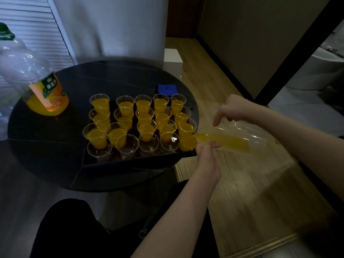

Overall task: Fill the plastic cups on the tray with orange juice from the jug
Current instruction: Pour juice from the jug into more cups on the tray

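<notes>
Clear plastic jug (236, 135), tilted almost flat at the tray's (141, 161) near right corner, held by both hands: left hand (208, 153) in a grip under the spout, right hand (230, 110) grasping it from above. Juice runs into the corner cup (188, 142); four front-row cups (128, 146) are empty. Risk, by judgement: overflow or a miss onto the table (46, 146). Far left, a bottle (37, 77) bears a label with unreadable script

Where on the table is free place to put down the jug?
Bare tabletop lies between the juice bottle and the tray, and behind the cups up to the blue cloth. The tray itself is packed with cups.
</notes>
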